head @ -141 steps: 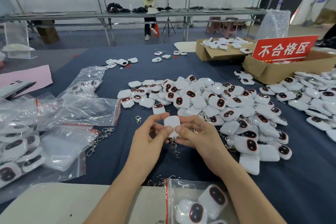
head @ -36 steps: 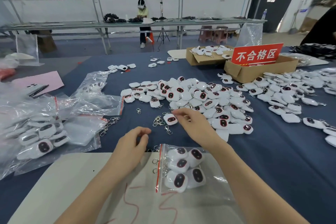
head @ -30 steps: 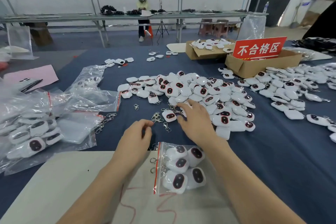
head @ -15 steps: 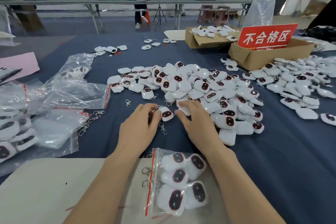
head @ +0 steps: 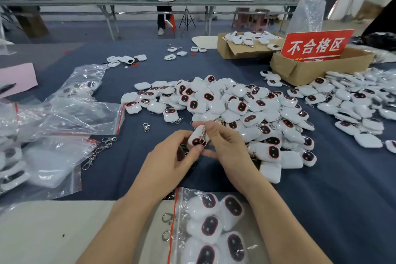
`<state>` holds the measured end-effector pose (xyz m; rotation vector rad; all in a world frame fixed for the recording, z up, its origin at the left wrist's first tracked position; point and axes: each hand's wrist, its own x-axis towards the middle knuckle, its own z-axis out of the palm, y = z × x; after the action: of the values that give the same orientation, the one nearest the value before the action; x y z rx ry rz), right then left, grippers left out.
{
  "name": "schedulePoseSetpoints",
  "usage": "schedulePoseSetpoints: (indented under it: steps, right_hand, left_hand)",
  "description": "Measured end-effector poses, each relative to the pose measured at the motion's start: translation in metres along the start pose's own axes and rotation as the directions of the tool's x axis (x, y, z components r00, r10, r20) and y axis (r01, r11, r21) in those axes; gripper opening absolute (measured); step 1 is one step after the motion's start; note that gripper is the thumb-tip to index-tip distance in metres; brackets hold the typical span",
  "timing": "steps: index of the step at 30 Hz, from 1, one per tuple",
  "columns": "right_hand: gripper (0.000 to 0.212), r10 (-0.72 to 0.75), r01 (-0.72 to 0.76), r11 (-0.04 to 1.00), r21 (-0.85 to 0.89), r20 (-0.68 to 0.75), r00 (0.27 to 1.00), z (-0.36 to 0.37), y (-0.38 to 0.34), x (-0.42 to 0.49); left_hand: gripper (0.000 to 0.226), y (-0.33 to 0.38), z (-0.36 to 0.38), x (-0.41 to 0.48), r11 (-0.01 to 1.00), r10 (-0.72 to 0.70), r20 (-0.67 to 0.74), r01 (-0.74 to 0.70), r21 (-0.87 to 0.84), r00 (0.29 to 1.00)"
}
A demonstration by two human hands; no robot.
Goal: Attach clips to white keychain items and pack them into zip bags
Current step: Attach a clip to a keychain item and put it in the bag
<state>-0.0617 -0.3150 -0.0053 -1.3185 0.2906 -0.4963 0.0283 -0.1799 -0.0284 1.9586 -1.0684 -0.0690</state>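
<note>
Both forearms reach forward over the dark blue tablecloth (head: 137,157). The left hand (head: 171,159) pinches the lower end of a white rounded plastic keychain item (head: 197,137). The right hand (head: 226,146) pinches its top, just before the heap of matching white keychain items (head: 231,105).

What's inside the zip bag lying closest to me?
At least five white keychain items show through the zip bag; two metal clips sit at its mouth. Its lower end is cut off.

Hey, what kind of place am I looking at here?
Probably a factory packing floor: a heap of identical white keychain items, a filled zip bag, a cardboard box with a red sign, long workbenches behind.
</note>
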Motion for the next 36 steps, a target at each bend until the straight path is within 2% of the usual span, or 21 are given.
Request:
schedulePoseSetpoints:
  steps: [3,6,10,12,17,20,23,26,30,36]
  right_hand:
    - [0.028,0.072,-0.072,0.997,0.026,-0.019,0.997,0.000,0.000,0.000]
    - [0.023,0.110,-0.110,0.994,0.010,-0.022,0.994,-0.002,0.003,0.002]
    - [0.024,0.140,-0.140,0.990,-0.030,-0.009,0.990,0.000,0.003,0.004]
    - [0.030,0.151,-0.152,0.987,-0.042,-0.020,0.988,0.001,0.003,0.006]
    - [0.012,0.092,-0.081,0.984,-0.156,0.065,0.994,-0.002,0.008,0.004]
    - [0.013,0.092,-0.088,0.992,-0.088,0.054,0.994,-0.004,0.009,0.004]
    - [0.012,0.067,-0.059,0.992,-0.115,0.063,0.996,-0.005,0.011,0.004]
    - [0.010,0.039,-0.032,0.990,-0.138,0.050,0.998,-0.005,0.013,0.005]
    - [0.010,0.014,-0.007,0.989,-0.145,0.053,0.999,-0.003,0.015,0.004]
    - [0.008,0.044,-0.034,0.981,-0.194,0.049,0.998,-0.004,0.016,0.004]
  left_hand:
    - [0.015,0.000,-0.002,0.001,0.990,-0.006,-0.052,-0.002,-0.143,0.999]
    - [0.008,0.002,-0.004,0.004,0.950,-0.106,-0.112,0.067,-0.306,0.988]
    - [0.018,0.001,-0.008,0.007,0.903,-0.180,-0.123,0.115,-0.413,0.976]
    - [0.024,0.001,-0.009,0.006,0.902,-0.179,-0.097,0.124,-0.415,0.979]
    - [0.036,0.004,-0.009,0.006,0.898,-0.169,-0.081,0.120,-0.423,0.982]
    - [0.025,0.004,-0.008,0.006,0.889,-0.163,-0.080,0.112,-0.443,0.983]
    - [0.016,0.005,-0.006,0.006,0.886,-0.180,-0.075,0.128,-0.446,0.981]
    - [0.018,0.005,-0.005,0.006,0.895,-0.198,-0.102,0.137,-0.425,0.975]
    - [0.030,0.007,-0.005,0.005,0.929,-0.182,-0.152,0.119,-0.352,0.972]
    - [0.024,0.005,-0.008,0.004,0.927,-0.201,-0.130,0.145,-0.345,0.971]
